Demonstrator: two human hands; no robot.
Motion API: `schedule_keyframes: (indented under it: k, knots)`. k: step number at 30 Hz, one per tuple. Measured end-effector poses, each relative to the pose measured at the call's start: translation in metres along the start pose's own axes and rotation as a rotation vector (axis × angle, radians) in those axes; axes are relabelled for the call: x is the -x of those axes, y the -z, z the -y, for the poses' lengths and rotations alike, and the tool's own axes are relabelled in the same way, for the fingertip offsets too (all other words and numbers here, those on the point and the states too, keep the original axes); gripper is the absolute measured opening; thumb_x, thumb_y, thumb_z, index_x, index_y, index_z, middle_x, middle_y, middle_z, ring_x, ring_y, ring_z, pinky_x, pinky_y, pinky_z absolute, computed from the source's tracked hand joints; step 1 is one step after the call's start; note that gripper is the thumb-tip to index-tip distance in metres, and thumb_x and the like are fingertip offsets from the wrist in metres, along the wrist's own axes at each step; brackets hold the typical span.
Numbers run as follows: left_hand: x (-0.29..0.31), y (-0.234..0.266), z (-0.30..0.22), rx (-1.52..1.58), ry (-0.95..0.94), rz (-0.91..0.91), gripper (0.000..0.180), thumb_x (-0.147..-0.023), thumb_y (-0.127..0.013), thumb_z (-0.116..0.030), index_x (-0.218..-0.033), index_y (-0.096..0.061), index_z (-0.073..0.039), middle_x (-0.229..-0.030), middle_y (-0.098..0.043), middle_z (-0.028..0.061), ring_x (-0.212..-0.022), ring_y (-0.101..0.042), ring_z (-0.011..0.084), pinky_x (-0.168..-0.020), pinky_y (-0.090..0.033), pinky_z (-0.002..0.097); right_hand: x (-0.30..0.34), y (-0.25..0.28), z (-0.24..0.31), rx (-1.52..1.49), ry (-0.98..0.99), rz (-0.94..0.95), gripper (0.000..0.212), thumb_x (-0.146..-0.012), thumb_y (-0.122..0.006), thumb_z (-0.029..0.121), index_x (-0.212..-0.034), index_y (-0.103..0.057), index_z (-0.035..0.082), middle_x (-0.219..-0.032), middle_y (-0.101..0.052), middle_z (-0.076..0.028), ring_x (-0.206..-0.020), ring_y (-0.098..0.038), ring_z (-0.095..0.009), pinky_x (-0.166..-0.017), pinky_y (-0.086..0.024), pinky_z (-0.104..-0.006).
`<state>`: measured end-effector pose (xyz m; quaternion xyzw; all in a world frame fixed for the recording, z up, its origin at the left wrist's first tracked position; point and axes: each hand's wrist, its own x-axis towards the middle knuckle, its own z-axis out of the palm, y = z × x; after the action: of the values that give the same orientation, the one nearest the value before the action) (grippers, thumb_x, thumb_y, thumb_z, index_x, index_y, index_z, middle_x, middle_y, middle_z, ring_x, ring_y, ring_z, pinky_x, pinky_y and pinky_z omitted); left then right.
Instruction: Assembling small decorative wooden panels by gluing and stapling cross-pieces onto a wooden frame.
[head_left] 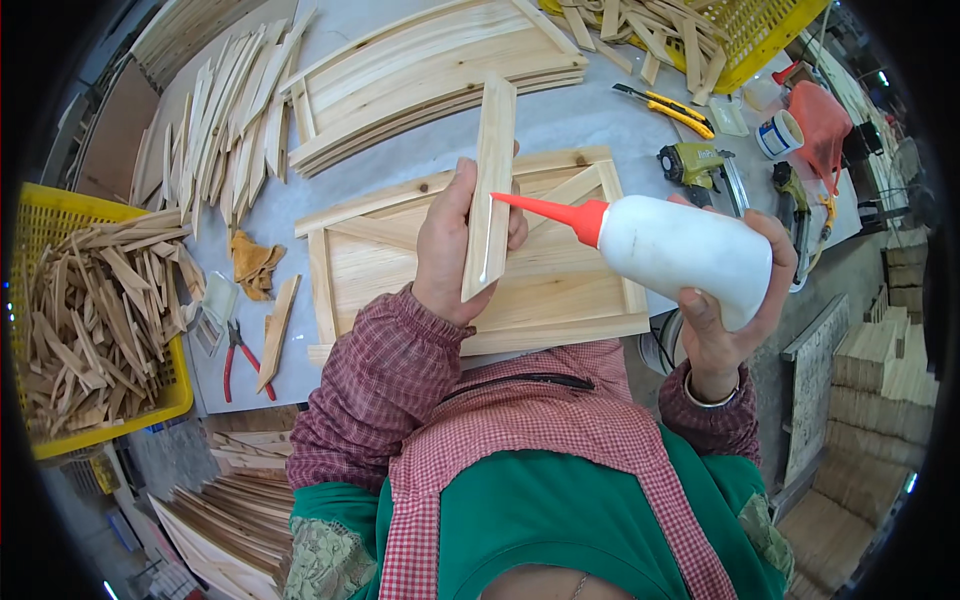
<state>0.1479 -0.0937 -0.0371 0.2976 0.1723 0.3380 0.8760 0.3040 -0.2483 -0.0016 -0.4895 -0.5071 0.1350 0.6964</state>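
Observation:
My left hand [447, 235] is closed around a short wooden slat [492, 170] with angled ends, held up over the table. A white line of glue runs along the slat's lower half. In my right hand [735, 325] is a white glue bottle [685, 255], tipped sideways. Its red nozzle [550, 208] points left, and the tip meets the slat near its middle. Below both hands lies a framed wooden panel [400, 280] with diagonal pieces set in its upper corners.
Behind lie stacked panels [430, 70] and loose thin strips [230, 110]. Yellow baskets of wood pieces [100, 300] stand left and at the back right. Red-handled pliers [240, 360], an orange cloth [254, 264], a yellow utility knife [680, 110] and a green nail gun [700, 165] lie on the table.

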Motion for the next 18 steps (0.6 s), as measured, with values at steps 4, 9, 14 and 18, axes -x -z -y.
schedule_keyframes:
  k: [4, 9, 14, 18]
  knots:
    - [0.006, -0.001, 0.004, -0.027, 0.083, -0.016, 0.051, -0.101, -0.031, -0.037, -0.133, -0.038, 0.001, -0.07, -0.044, -0.0003, -0.056, -0.035, 0.0078, -0.051, -0.031, 0.0226, -0.01, 0.001, -0.004, 0.053, 0.027, -0.028, 0.073, -0.074, -0.078, 0.011, -0.13, -0.032, 0.001, -0.118, -0.049, -0.015, -0.108, -0.058, -0.029, -0.092, -0.048, -0.0384]
    - [0.013, 0.0, 0.009, -0.093, 0.1, 0.025, 0.049, -0.1, -0.031, -0.039, -0.128, -0.041, 0.0, -0.069, -0.045, 0.0003, -0.054, -0.037, 0.0086, -0.05, -0.033, 0.0229, -0.022, 0.011, -0.017, 0.244, 0.079, -0.091, 0.069, -0.074, -0.078, 0.009, -0.128, -0.035, 0.001, -0.116, -0.049, -0.011, -0.103, -0.057, -0.022, -0.089, -0.048, -0.0328]
    - [0.016, -0.002, 0.016, -0.159, 0.137, 0.042, 0.05, -0.1, -0.032, -0.04, -0.128, -0.042, 0.0, -0.069, -0.045, -0.0005, -0.053, -0.037, 0.0086, -0.048, -0.033, 0.0227, -0.036, 0.014, -0.02, 0.282, 0.072, -0.167, 0.063, -0.076, -0.075, 0.009, -0.127, -0.04, 0.002, -0.113, -0.049, -0.007, -0.101, -0.052, -0.016, -0.09, -0.044, -0.0296]
    - [0.018, 0.002, 0.02, -0.425, 0.161, -0.033, 0.053, -0.099, -0.033, -0.04, -0.132, -0.041, 0.001, -0.07, -0.046, -0.0026, -0.055, -0.039, 0.0072, -0.05, -0.035, 0.0213, -0.046, 0.03, -0.033, 0.169, -0.035, -0.287, 0.056, -0.079, -0.071, 0.011, -0.126, -0.041, 0.002, -0.111, -0.051, -0.006, -0.101, -0.053, -0.016, -0.089, -0.044, -0.0301]
